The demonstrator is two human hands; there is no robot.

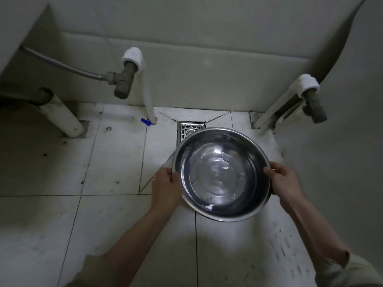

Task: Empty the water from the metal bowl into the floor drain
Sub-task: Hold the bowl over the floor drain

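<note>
Floor [116,162] of pale square tiles, stained and speckled, filling the lower view; tiled wall [186,59] along the twelve o'clock side. Metal bowl [221,174], round, polished, held above the floor at centre, roughly level, shallow clear water visible in its base; its far rim overlaps the near edge of the floor drain. White pipe [62,117], thick, slanting down to the floor at nine o'clock. Second white pipe [277,111] at two o'clock, with a grey valve [315,106] at its upper end. Thin white riser [148,100] at eleven o'clock, topped by a grey angle valve [124,81] with a braided hose [62,65] running off toward ten o'clock. Left hand [165,187], closed on the bowl's rim at the bowl's nine o'clock, thumb over the lip, fingers beneath. Right hand [286,181], closed on the rim at the bowl's three o'clock, thumb on top. Floor drain [188,130], square metal grate set in the tiles at twelve o'clock from the bowl, partly hidden by it. Small blue item [145,122] lying on the floor at the foot of the riser, kind not discernible
</note>
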